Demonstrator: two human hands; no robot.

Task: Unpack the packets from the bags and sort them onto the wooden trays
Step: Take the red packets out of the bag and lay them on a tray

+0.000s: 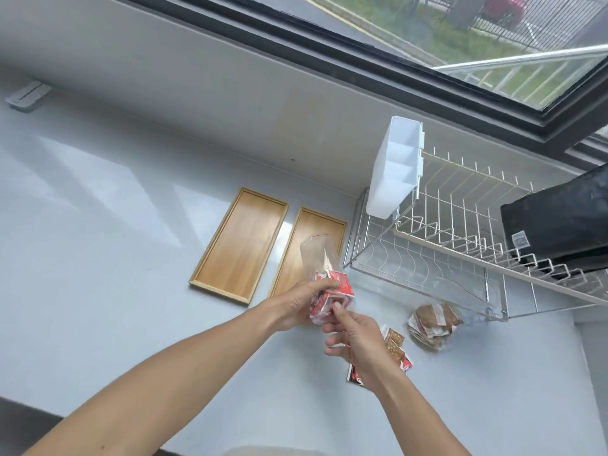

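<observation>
My left hand (301,304) grips a clear zip bag (320,258) holding several red packets (332,296), lifted above the counter. My right hand (357,340) pinches the bag's lower end near the packets. Two bare wooden trays lie side by side beyond: the left tray (238,245) and the right tray (306,241), partly hidden by the bag. A second clear bag of brown packets (432,324) lies on the counter to the right. A few loose brown and red packets (394,343) lie under my right hand.
A wire dish rack (460,245) stands at the right with a white plastic caddy (394,166) hung on it and a black bag (559,222) on top. The grey counter (115,241) runs left; a window is above.
</observation>
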